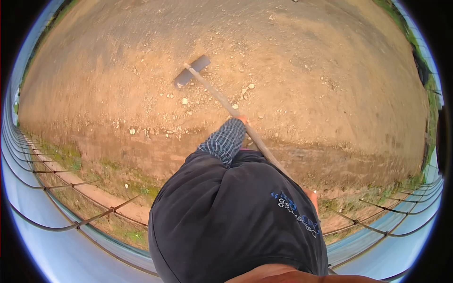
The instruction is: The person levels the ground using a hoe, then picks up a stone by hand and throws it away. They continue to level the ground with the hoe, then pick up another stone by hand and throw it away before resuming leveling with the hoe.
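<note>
A long-handled hoe (218, 96) with a wide dark blade lies across the view, its blade resting on the dirt ahead of me. The pale wooden handle runs back toward my body on the right. My left hand (242, 119), below a plaid sleeve, is wrapped round the middle of the handle. Close to my right side, my right hand (311, 197) is at the rear part of the handle, closed on it as far as shows. My dark shirt hides much of that hand and the handle's end. Small pale stones (184, 101) lie near the blade.
Bare brown dirt (330, 108) stretches ahead, with loose stones and crumbs scattered over it. Behind me, a lower strip with patchy grass (71, 158) runs beside a metal frame (112, 209) and pale sheeting (33, 207). Similar bars (386, 233) curve along the right.
</note>
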Demonstrator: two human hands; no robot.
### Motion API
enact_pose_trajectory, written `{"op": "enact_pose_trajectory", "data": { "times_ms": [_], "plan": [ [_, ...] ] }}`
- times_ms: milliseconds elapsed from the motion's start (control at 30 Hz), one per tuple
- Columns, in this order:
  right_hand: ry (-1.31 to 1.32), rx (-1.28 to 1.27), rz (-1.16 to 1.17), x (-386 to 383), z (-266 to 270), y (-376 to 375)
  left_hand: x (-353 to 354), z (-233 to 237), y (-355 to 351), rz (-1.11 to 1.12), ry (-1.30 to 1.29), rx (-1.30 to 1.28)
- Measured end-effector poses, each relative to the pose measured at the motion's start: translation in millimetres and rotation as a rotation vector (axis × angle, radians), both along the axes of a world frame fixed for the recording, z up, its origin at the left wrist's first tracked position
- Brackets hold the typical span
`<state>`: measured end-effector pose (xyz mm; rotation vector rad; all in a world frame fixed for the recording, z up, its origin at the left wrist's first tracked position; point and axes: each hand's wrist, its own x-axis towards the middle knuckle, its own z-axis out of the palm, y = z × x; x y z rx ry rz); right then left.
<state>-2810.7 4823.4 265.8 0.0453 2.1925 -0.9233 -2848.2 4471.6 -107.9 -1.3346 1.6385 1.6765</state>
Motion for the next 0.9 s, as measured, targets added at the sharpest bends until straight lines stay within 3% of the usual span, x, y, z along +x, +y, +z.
{"op": "enact_pose_trajectory", "data": {
  "times_ms": [33,100,133,200,233,367,467,500,567,600,633,733,800,900],
  "plan": [
    [0.023,0.005,0.063,1.3,-15.2,-16.0,1.3,-25.3,-33.8,0.203,0.025,0.101],
    [0.043,0.012,0.131,-5.3,-38.2,-26.8,3.4,14.6,-83.4,-0.117,0.088,-0.172],
    [0.044,0.010,0.214,-8.8,-48.8,-28.9,5.2,36.2,-90.5,-0.112,0.081,-0.177],
    [0.034,-0.010,0.300,-10.1,-50.8,-43.6,15.0,68.2,-107.7,0.400,-0.066,0.066],
    [0.011,0.000,0.269,-12.9,-37.0,-55.0,16.7,71.7,-117.1,0.265,-0.152,-0.022],
    [-0.096,-0.001,0.224,-20.9,-32.5,-69.5,26.6,110.5,-110.4,0.448,-0.189,0.015],
    [-0.032,-0.039,0.302,-26.1,-39.2,-51.3,44.0,26.6,-102.5,0.627,-0.045,0.167],
    [0.037,0.002,0.329,-30.4,-31.8,-41.8,40.7,10.6,-87.1,0.433,-0.067,0.068],
    [0.131,0.023,0.374,-41.1,0.3,-17.7,54.3,15.0,-54.4,0.228,0.002,0.355],
    [0.156,0.005,0.388,-47.5,20.0,-1.8,51.7,-35.7,-10.7,0.100,-0.030,0.199],
    [0.158,0.097,0.418,-56.0,33.9,21.6,52.0,-14.8,-6.8,0.108,-0.028,0.199],
    [0.152,0.231,0.453,-80.9,77.5,77.6,3.8,64.3,110.2,0.673,-0.247,0.543],
    [0.144,0.257,0.440,-95.0,99.4,97.1,-5.2,129.0,135.3,1.035,-0.396,0.756],
    [0.093,0.269,0.370,-116.5,121.0,110.1,-12.1,155.8,163.0,1.096,-0.202,0.801]
  ]
}}
